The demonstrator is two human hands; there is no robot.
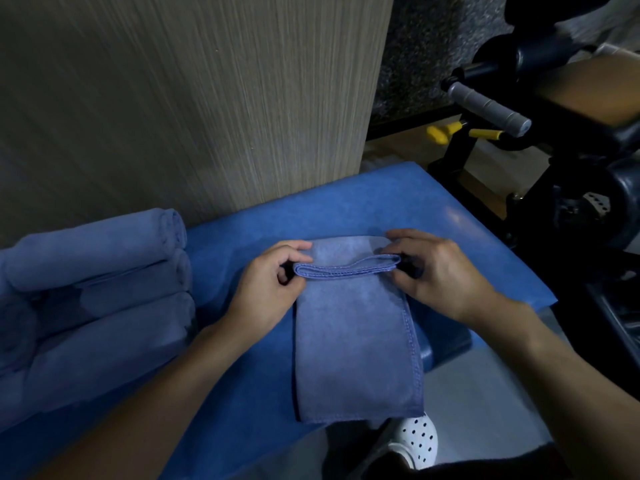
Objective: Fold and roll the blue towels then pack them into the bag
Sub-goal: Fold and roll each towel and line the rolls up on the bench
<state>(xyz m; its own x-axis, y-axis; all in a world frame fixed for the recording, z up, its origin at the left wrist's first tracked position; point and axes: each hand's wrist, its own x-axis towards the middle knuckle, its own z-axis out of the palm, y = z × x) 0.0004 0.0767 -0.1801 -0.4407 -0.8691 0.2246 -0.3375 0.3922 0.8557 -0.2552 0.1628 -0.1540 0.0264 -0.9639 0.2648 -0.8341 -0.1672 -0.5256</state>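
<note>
A blue-covered table bears everything; at its left lie three rolled towels that I can count, perhaps more beneath; one folded towel lies mid-table as a long strip, soft, light and limp, best taken at both far corners; the left hand and right hand each pinch its turned-over far edge; no bag shows.

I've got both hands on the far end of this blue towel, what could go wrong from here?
On the towel, the turned-over edge looks wavy between your left hand and right hand, so the roll may start crooked or loose. Its near end reaches the table edge and might slide off. Your left forearm could nudge the rolled towels.
</note>
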